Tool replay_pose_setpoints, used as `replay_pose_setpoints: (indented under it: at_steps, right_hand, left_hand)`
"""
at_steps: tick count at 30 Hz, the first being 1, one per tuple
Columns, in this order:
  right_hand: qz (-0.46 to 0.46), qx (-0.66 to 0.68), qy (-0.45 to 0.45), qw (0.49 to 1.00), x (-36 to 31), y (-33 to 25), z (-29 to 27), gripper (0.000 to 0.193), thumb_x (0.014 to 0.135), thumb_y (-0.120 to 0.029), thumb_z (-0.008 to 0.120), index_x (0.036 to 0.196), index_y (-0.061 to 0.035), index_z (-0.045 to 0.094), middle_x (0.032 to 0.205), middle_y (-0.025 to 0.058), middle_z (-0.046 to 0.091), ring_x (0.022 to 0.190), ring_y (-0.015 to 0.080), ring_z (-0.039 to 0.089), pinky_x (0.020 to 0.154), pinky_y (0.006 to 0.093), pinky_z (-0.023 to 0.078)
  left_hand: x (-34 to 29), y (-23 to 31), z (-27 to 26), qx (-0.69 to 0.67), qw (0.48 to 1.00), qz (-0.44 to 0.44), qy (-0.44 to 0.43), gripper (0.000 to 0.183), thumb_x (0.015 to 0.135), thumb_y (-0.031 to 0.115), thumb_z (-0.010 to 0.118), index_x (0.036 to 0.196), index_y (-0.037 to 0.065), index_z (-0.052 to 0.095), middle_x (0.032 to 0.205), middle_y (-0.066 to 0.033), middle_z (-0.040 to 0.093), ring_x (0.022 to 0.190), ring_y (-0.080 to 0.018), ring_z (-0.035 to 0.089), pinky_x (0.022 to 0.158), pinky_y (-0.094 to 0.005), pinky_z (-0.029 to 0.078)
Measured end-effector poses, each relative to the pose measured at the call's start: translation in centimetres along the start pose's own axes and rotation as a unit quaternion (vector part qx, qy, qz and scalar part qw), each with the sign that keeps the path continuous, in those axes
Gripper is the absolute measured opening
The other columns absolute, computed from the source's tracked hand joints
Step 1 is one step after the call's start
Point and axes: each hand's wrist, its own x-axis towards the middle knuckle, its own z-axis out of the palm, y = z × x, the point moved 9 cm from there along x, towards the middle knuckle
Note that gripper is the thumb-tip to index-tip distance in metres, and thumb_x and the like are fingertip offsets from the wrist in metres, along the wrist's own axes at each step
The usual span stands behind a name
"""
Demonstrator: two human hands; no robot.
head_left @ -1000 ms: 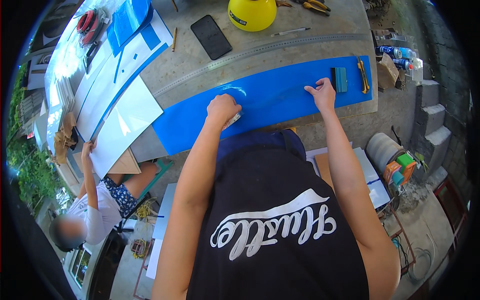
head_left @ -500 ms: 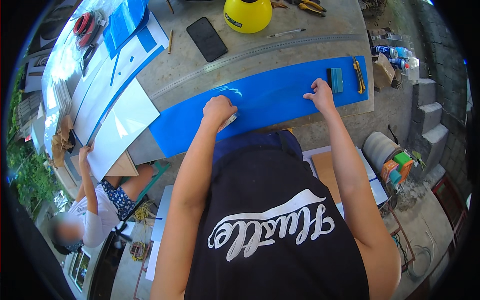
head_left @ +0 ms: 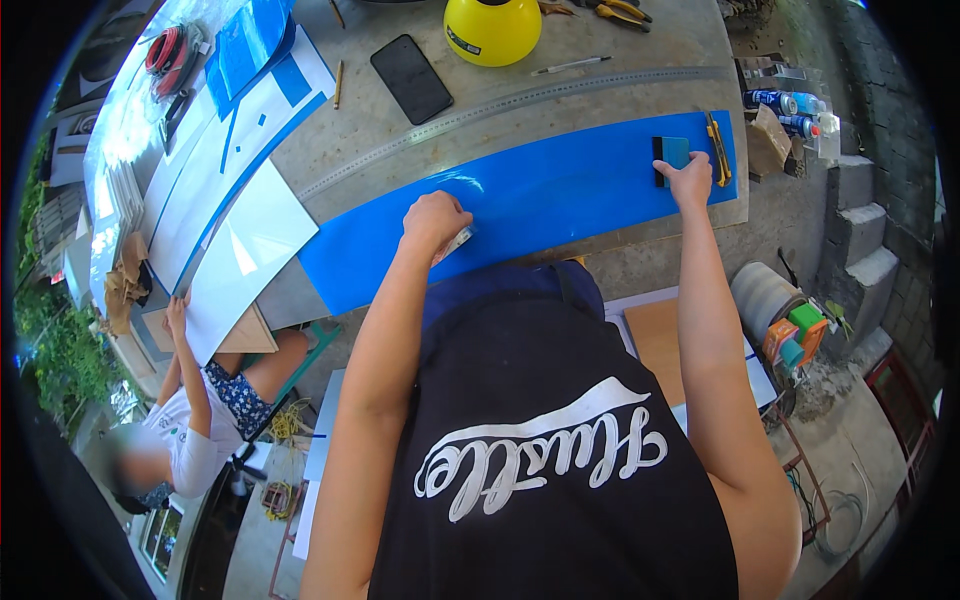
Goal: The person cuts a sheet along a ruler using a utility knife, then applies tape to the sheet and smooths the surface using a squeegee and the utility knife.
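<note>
A long blue sheet point(head_left: 560, 175) with a glossy surface lies along the near edge of the table. My left hand point(head_left: 437, 220) is closed over its left part, around a small pale thing point(head_left: 459, 240) that is mostly hidden by the fingers. At the sheet's right end, my right hand point(head_left: 689, 182) pinches a teal squeegee point(head_left: 675, 152) with a black edge, thumb on one side and fingers on the other. A yellow utility knife point(head_left: 719, 150) lies just right of that hand, on the sheet.
Beyond the sheet lie a long metal ruler point(head_left: 520, 98), a phone point(head_left: 412, 80), a pen point(head_left: 571, 65) and a yellow bottle point(head_left: 491, 30). A seated person point(head_left: 195, 430) at the left touches a white panel point(head_left: 250, 245). Spray cans point(head_left: 770, 101) stand past the table's right edge.
My right hand has moved right and slightly forward, from over the bare blue sheet to the squeegee, and has closed on it. My left hand has stayed in place.
</note>
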Motion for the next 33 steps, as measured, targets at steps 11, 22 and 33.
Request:
replay_pose_setpoints:
  at_steps: [11,22,33]
  right_hand:
    - [-0.222,0.175,-0.137,0.949,-13.2,-13.0,3.5,0.027,0.09,-0.024,0.067,0.092,0.0009,0.056,0.093,0.0224,0.064,0.09,0.0432,0.062,0.076,0.0506,0.048]
    - [-0.131,0.102,-0.1,0.981,-6.1,-7.2,1.0,0.031,0.091,-0.028,0.066,0.105,-0.0007,0.062,0.094,0.022,0.068,0.093,0.0421,0.065,0.078,0.0483,0.05]
    - [-0.199,0.192,-0.208,0.938,-11.9,-14.0,5.8,0.029,0.089,-0.029,0.069,0.103,-0.0035,0.067,0.093,0.0209,0.07,0.091,0.0407,0.066,0.078,0.0469,0.051]
  left_hand:
    - [0.3,-0.1,0.1,0.014,1.0,0.019,0.02,0.034,0.077,0.041,0.071,0.098,0.015,0.078,0.098,-0.014,0.074,0.095,-0.032,0.07,0.084,-0.0412,0.056]
    - [-0.2,-0.1,-0.2,-0.001,1.0,0.006,0.007,0.032,0.075,0.036,0.072,0.101,0.017,0.078,0.103,-0.0122,0.074,0.1,-0.0313,0.069,0.086,-0.0414,0.056]
    - [-0.1,-0.1,0.0,0.007,1.0,0.015,0.025,0.035,0.077,0.042,0.071,0.099,0.016,0.078,0.099,-0.013,0.074,0.094,-0.0317,0.071,0.083,-0.0413,0.056]
